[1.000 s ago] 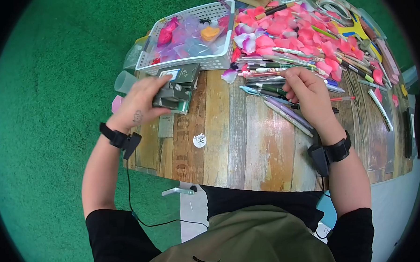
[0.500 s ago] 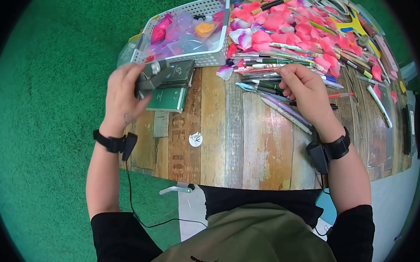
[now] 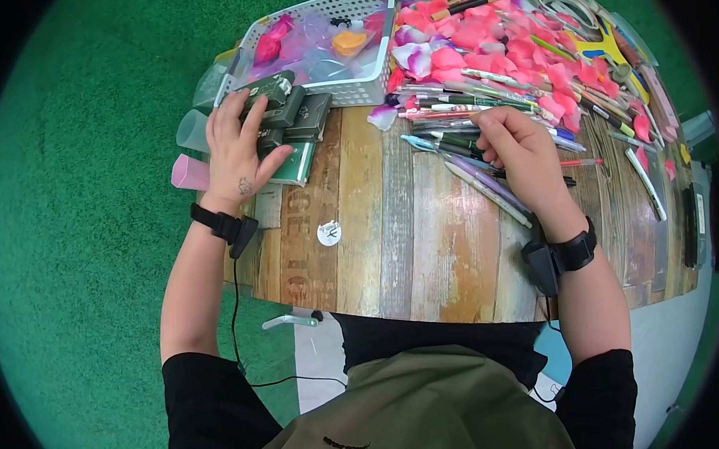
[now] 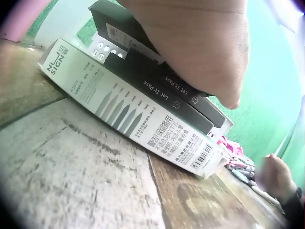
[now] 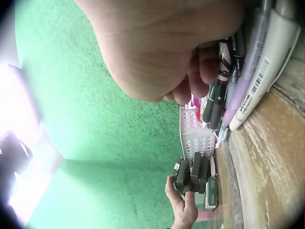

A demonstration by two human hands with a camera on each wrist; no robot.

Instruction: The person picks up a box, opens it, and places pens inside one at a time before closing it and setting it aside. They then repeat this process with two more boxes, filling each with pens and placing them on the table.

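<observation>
In the head view the left hand [image 3: 240, 153] rests with spread, fairly straight fingers on several dark boxes [image 3: 284, 114] stacked beside the white basket; its thumb points away from them. Under them lies a green box [image 3: 295, 165]. The left wrist view shows that box's pale printed side [image 4: 128, 112] below dark boxes [image 4: 157, 93], partly covered by the palm. My right hand [image 3: 523, 157] lies over the pens [image 3: 486, 180] with loosely curled fingers. In the right wrist view its fingers [image 5: 205, 71] are beside the pens, and no object shows in its grasp.
The white basket [image 3: 346, 93] holds colourful bags. Pink petals [image 3: 520, 53] and pens cover the back right, near yellow-handled scissors [image 3: 604, 47]. A clear cup [image 3: 192, 131] and a pink cup [image 3: 189, 173] are at the left edge. A round sticker [image 3: 329, 233] lies on the wood.
The left hand has moved right and its fingers have spread; the dark box it held now sits on the stack. Both cups show beside it. The right hand has stayed over the pens.
</observation>
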